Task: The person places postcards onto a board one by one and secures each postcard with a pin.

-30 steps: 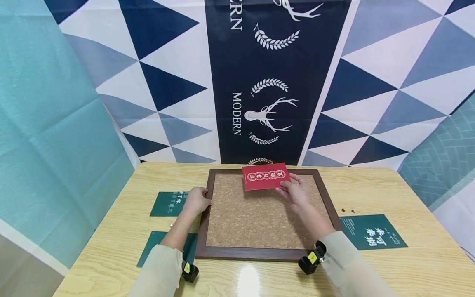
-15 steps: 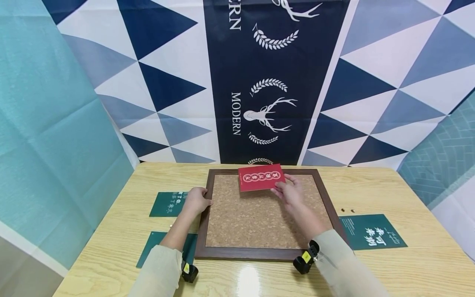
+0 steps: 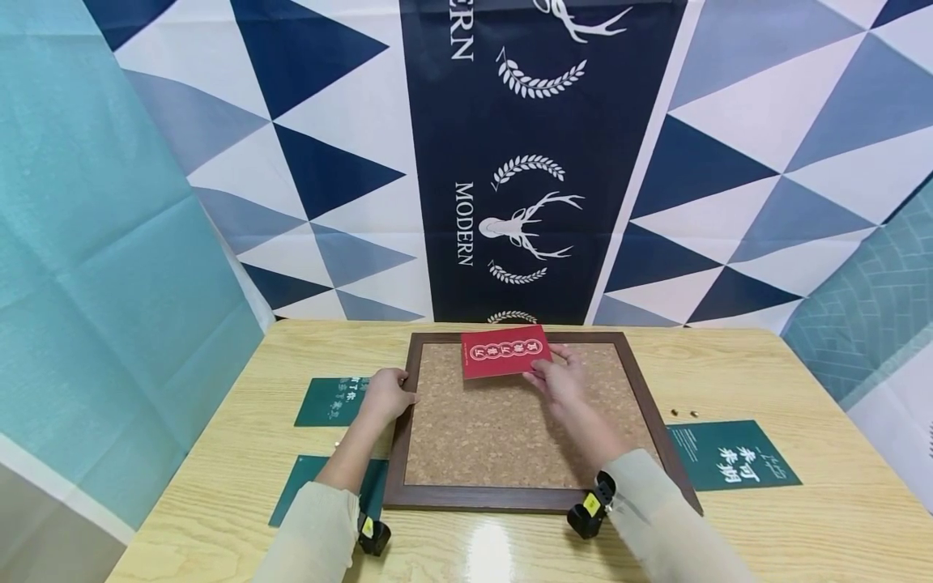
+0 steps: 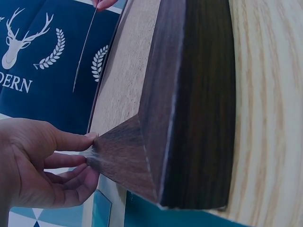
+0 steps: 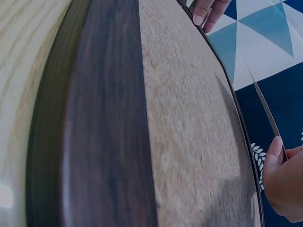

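My right hand (image 3: 560, 377) pinches the right end of a red card (image 3: 504, 353) with white printed characters, thumb on its face. The card hangs above the far part of a cork board (image 3: 496, 437); the right wrist view catches it edge-on (image 5: 267, 111), apart from the cork. My left hand (image 3: 388, 394) grips the left side of the board's dark brown wooden frame (image 3: 503, 497). In the left wrist view, the thumb and fingers of that left hand (image 4: 57, 163) close round the frame's edge.
Green cards with white writing lie left of the board, one farther back (image 3: 328, 402), another nearer (image 3: 295, 482) and partly under my arm. Right of it are a green card (image 3: 736, 455) and two small brass-coloured pieces (image 3: 683, 414). A patterned cloth (image 3: 525, 162) hangs behind the table.
My right hand has carried the red card a short way left and slightly nearer over the cork. The left hand keeps its grip on the frame, which stays in place.
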`<state>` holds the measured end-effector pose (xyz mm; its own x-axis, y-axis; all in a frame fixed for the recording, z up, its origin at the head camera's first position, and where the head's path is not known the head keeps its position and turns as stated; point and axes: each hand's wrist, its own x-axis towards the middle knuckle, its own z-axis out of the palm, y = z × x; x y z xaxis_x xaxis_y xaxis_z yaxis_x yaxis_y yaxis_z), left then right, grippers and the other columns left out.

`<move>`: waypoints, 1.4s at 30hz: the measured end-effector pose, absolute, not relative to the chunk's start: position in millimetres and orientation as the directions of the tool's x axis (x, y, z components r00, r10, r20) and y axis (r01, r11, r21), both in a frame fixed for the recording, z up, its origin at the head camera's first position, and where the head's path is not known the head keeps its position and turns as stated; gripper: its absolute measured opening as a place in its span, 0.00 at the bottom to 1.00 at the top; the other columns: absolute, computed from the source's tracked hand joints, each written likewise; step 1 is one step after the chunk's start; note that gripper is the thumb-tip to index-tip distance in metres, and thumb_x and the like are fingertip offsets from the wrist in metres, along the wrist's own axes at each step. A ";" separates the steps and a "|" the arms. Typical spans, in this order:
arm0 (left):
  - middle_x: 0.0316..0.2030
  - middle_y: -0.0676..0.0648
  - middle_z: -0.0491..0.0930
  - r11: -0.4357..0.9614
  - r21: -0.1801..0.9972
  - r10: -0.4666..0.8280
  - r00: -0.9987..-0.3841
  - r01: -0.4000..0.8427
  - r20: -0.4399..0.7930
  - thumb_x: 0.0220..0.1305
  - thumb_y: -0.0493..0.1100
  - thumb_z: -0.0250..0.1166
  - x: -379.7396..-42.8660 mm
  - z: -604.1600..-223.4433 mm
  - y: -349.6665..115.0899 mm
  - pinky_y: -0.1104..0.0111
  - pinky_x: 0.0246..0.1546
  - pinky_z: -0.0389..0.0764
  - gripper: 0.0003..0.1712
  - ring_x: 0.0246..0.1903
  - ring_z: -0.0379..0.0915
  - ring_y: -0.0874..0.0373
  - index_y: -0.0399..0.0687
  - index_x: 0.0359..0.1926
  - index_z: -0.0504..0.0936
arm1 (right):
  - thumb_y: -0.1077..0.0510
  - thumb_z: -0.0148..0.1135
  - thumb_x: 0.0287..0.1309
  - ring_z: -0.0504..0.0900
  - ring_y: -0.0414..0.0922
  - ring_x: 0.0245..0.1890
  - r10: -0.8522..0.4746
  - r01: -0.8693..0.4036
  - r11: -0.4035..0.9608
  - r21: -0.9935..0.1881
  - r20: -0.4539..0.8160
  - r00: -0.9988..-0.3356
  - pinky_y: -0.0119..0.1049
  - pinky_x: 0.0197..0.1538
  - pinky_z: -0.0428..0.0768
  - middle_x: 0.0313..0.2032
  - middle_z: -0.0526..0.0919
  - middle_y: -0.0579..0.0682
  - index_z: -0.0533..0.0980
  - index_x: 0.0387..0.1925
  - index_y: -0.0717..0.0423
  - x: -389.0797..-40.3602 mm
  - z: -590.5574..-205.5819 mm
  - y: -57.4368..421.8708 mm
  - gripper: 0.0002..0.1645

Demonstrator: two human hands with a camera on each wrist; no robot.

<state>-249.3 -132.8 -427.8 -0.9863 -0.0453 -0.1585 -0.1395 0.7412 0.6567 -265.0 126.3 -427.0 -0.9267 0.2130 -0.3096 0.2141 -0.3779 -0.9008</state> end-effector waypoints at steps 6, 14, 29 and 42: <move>0.52 0.37 0.71 0.742 0.655 -0.047 -0.986 -0.142 -0.160 0.53 0.38 0.63 -250.5 -428.1 -132.2 0.58 0.44 0.75 0.28 0.52 0.67 0.44 0.36 0.56 0.68 | 0.72 0.49 0.52 0.78 0.37 0.23 0.218 0.221 -0.356 -0.908 -0.310 -0.925 0.29 0.33 0.80 0.41 0.72 0.54 0.54 0.57 0.56 -265.0 -427.5 121.5 0.30; 0.52 0.37 0.71 0.745 0.652 -0.044 -0.986 -0.140 -0.162 0.53 0.39 0.63 -250.0 -427.7 -133.3 0.58 0.43 0.76 0.28 0.51 0.68 0.44 0.36 0.56 0.69 | 0.73 0.49 0.51 0.78 0.37 0.23 0.222 0.206 -0.366 -0.908 -0.300 -0.928 0.29 0.31 0.80 0.44 0.71 0.57 0.55 0.57 0.59 -265.4 -430.3 111.8 0.30; 0.51 0.36 0.72 0.743 0.658 -0.036 -0.989 -0.124 -0.145 0.53 0.38 0.63 -249.6 -427.9 -133.6 0.58 0.43 0.76 0.27 0.50 0.69 0.44 0.35 0.55 0.69 | 0.74 0.49 0.50 0.77 0.38 0.22 0.230 0.214 -0.394 -0.894 -0.322 -0.918 0.28 0.31 0.80 0.38 0.70 0.54 0.54 0.57 0.58 -267.0 -433.8 98.4 0.32; 0.51 0.36 0.72 0.747 0.651 -0.050 -0.987 -0.138 -0.151 0.52 0.38 0.63 -251.5 -429.6 -133.6 0.57 0.44 0.75 0.27 0.51 0.68 0.43 0.35 0.55 0.70 | 0.75 0.49 0.49 0.77 0.38 0.23 0.238 0.202 -0.399 -0.894 -0.314 -0.919 0.29 0.32 0.80 0.40 0.67 0.54 0.54 0.57 0.60 -269.2 -437.9 86.9 0.33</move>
<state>-251.5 -133.6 -429.6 -0.9872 -0.0502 -0.1514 -0.1378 0.7468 0.6506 -269.2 86.9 -437.9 -0.9191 0.2384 -0.3138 0.2018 -0.3992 -0.8944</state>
